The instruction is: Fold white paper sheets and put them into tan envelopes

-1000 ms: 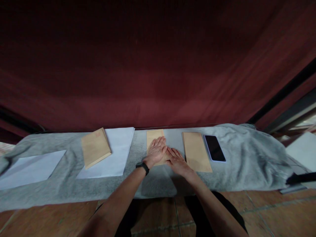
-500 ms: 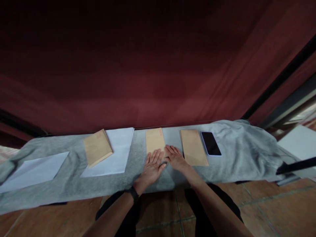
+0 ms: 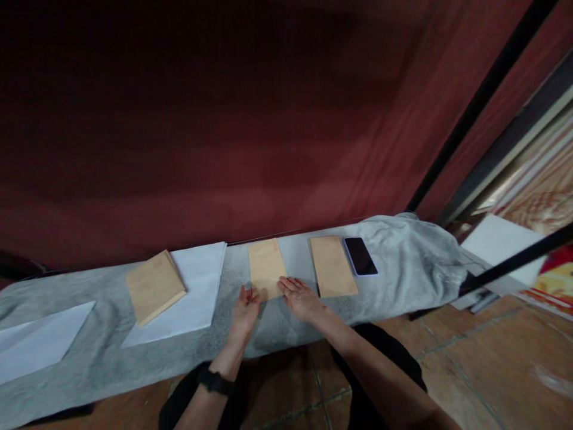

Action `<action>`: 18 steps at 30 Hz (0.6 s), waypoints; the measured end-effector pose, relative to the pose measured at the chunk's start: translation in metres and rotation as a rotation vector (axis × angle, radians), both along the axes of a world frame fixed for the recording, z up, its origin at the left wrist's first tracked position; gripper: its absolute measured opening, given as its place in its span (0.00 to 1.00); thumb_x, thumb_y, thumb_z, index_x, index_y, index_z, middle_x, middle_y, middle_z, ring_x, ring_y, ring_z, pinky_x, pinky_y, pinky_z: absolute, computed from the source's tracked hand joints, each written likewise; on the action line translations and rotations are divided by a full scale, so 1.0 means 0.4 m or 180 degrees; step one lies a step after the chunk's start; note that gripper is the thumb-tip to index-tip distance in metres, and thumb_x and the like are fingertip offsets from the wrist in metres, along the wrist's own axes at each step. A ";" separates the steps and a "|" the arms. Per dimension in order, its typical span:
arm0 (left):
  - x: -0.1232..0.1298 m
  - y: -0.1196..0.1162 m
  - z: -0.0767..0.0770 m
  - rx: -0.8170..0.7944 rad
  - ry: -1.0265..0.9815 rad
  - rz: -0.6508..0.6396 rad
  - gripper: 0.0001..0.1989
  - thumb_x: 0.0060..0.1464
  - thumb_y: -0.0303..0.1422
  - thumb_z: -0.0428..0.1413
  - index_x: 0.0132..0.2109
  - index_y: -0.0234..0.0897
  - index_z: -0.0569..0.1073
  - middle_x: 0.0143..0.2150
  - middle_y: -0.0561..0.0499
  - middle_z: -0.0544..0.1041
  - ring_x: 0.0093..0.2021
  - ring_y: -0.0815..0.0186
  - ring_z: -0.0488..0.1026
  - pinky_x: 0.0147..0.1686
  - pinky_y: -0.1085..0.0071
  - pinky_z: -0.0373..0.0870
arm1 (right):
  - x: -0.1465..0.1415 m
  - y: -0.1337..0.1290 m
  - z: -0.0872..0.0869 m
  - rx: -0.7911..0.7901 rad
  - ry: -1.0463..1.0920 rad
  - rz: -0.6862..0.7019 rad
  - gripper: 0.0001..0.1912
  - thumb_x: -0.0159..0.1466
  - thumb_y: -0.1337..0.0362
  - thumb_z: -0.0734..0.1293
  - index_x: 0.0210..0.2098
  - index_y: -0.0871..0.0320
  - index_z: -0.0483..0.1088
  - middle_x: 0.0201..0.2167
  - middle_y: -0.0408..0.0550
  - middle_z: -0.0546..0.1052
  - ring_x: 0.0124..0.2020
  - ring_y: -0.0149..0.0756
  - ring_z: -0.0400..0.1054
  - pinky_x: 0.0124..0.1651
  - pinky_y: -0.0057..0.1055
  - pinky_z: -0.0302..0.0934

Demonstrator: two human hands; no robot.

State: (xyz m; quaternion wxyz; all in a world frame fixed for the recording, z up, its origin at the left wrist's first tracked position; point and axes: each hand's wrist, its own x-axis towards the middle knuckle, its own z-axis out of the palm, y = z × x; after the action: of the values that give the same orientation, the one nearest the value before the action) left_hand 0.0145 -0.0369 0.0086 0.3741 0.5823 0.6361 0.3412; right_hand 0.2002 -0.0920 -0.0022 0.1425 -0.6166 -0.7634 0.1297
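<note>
One middle envelope [image 3: 267, 266] points lengthwise away, slightly left.

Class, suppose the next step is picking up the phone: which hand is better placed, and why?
Probably the right hand: it lies at the lower right of the middle envelope, nearer the phone, with another brown envelope between. The left hand is by the opposite side, farther away.

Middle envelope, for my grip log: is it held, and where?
Can't tell: the envelope has the left hand at its lower left corner, the right hand on its lower right edge.
</note>
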 end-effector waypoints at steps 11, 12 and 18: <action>0.043 0.041 0.053 -0.0591 -0.0839 0.0187 0.08 0.48 0.24 0.59 0.37 0.37 0.70 0.20 0.59 0.73 0.17 0.70 0.70 0.16 0.78 0.63 | 0.018 -0.003 0.040 0.0069 0.0327 0.0036 0.22 0.71 0.64 0.63 0.64 0.57 0.68 0.68 0.50 0.68 0.67 0.37 0.63 0.71 0.33 0.55; 0.051 0.040 0.059 -0.0566 -0.0902 0.0194 0.09 0.50 0.24 0.58 0.39 0.38 0.69 0.21 0.59 0.74 0.18 0.70 0.71 0.18 0.78 0.66 | 0.030 0.002 0.049 0.0113 0.0505 -0.0061 0.20 0.71 0.64 0.63 0.61 0.54 0.71 0.65 0.46 0.71 0.64 0.35 0.67 0.68 0.31 0.58; 0.133 0.002 0.094 -0.0541 -0.1451 -0.0092 0.11 0.55 0.28 0.60 0.44 0.38 0.68 0.30 0.55 0.78 0.24 0.69 0.77 0.26 0.73 0.75 | 0.204 0.019 0.089 0.0422 0.0852 -0.1374 0.24 0.73 0.68 0.51 0.63 0.62 0.68 0.60 0.57 0.75 0.58 0.40 0.72 0.62 0.35 0.65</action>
State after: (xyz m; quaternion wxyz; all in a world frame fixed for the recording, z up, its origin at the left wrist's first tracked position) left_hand 0.0676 -0.0362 0.0463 0.5605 0.4656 0.5533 0.4036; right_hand 0.2818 -0.0843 0.0333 0.3067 -0.7318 -0.5953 0.1264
